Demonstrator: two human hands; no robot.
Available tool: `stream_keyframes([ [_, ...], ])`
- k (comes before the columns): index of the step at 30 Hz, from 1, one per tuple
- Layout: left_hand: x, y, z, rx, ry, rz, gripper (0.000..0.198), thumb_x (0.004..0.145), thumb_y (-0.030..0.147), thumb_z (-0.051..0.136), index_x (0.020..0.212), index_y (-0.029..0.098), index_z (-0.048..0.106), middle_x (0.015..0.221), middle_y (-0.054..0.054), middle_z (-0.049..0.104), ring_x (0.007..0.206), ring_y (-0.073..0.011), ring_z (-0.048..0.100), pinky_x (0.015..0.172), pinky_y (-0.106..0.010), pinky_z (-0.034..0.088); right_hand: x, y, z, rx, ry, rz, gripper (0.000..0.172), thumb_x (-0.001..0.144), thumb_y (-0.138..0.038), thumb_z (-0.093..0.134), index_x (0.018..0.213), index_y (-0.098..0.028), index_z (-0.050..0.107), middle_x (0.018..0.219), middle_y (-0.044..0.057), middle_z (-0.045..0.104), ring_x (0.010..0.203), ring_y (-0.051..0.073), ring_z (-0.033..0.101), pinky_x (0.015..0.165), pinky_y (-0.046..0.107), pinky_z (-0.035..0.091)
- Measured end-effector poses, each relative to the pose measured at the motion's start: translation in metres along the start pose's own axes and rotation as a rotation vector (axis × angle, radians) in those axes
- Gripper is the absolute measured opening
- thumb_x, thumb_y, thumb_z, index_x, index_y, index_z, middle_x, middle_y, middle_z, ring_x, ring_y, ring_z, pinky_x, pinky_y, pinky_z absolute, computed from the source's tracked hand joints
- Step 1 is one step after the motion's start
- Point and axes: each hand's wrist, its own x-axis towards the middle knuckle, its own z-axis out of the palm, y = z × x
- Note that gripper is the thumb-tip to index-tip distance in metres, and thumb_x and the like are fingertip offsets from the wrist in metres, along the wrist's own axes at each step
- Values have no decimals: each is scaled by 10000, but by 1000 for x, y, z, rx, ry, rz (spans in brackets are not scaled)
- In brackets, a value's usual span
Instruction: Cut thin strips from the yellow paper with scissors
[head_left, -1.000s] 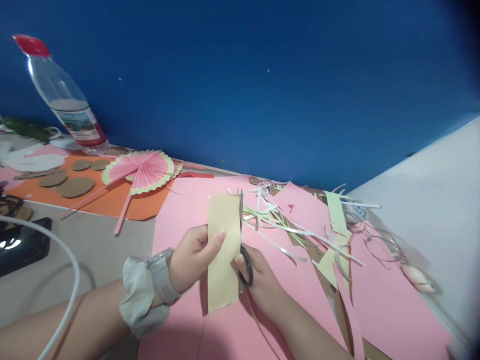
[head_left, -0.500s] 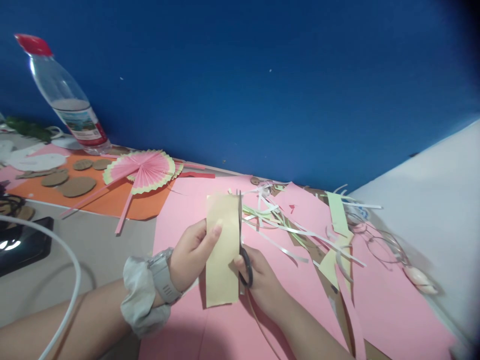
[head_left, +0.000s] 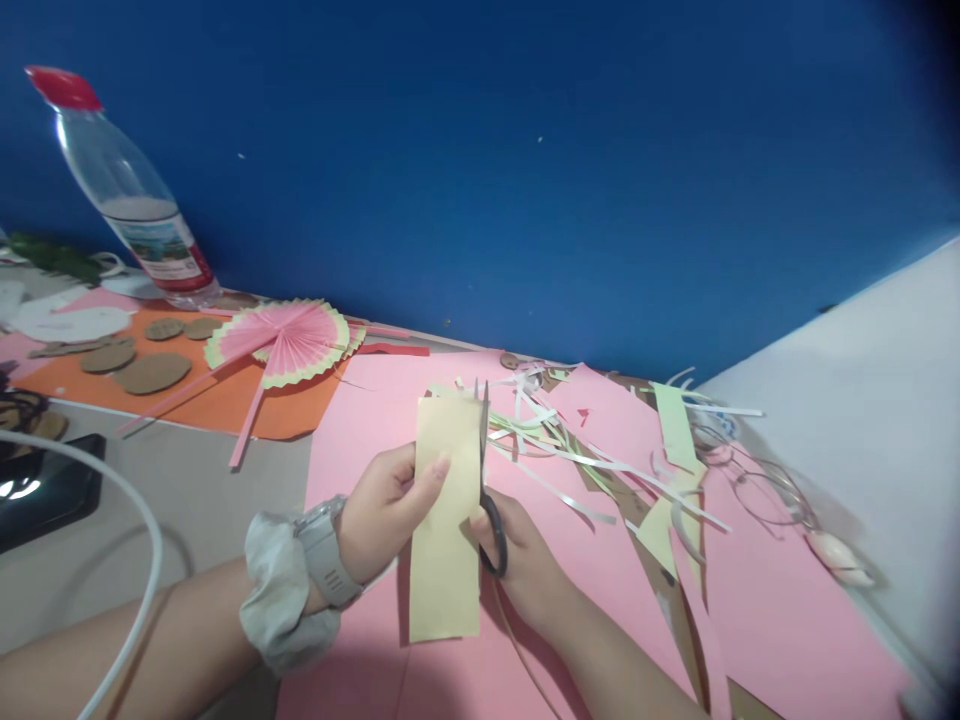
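Observation:
A pale yellow strip of paper (head_left: 450, 560) is pinched upright in my left hand (head_left: 390, 510), thumb in front and fingers behind it. My right hand (head_left: 525, 560) grips a pair of scissors (head_left: 484, 440) by the black handles. The blades point away from me along the strip's right edge, slightly parted at the tips. Whether the edge lies between the blades is hard to tell. Under both hands lies pink paper (head_left: 360, 430). Cut white and green paper strips (head_left: 570, 455) lie in a tangle just beyond the scissors.
Left stand a water bottle (head_left: 150, 220) and a pink folded-paper fan (head_left: 292, 345) on orange paper (head_left: 300, 415), with several cardboard discs (head_left: 154, 373). A black phone-like object (head_left: 52, 500) and a white cable (head_left: 142, 500) lie nearer. Glasses (head_left: 772, 495) and a computer mouse (head_left: 838, 557) are at right.
The yellow strip has shifted slightly towards me, its lower edge now nearer. The scissor tips have parted a little. Both hands stay almost in place.

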Motion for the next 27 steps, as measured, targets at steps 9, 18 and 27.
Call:
stream_keyframes([
  [9,0,1,0,15,9,30,373,904,452,479,687,158,554,621,20,533,536,-101,469,478,-198,391,0,1,0,5,0,-3,449,917,-603,419,774,-187,508,576,-20,485,508,129,469,477,242,389],
  [18,1,2,-2,76,15,60,356,907,399,469,646,163,522,619,25,502,544,-99,447,497,-202,389,0,-1,-1,-22,-7,-28,476,899,-635,420,777,-183,507,602,-14,497,516,125,456,476,239,385],
  [27,1,0,-2,71,3,41,377,899,444,472,650,165,520,619,22,497,542,-101,437,488,-201,382,0,-2,0,-47,14,-6,523,876,-681,404,766,-184,530,579,-7,502,499,139,477,459,250,407],
])
